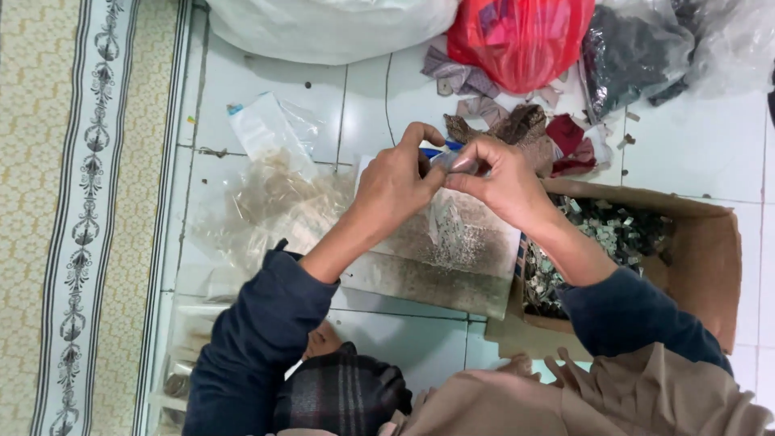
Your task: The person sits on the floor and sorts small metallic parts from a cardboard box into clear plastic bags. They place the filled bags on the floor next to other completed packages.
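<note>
My left hand [395,186] and my right hand [500,182] meet above the white tiled floor. Together they pinch the top of a small clear plastic bag [448,230] that hangs down between them. A small blue piece [432,151] shows at my left fingertips. Under the hands lies a flat, speckled grey-white board [436,274]. To the right stands an open cardboard box [710,266] filled with several small grey-green pieces [613,230].
A pile of crumpled clear plastic bags [266,202] lies on the left. A red plastic bag [521,36], a white sack [323,28], dark bags [638,48] and fabric scraps [525,125] sit at the far side. A patterned mat [73,218] runs along the left.
</note>
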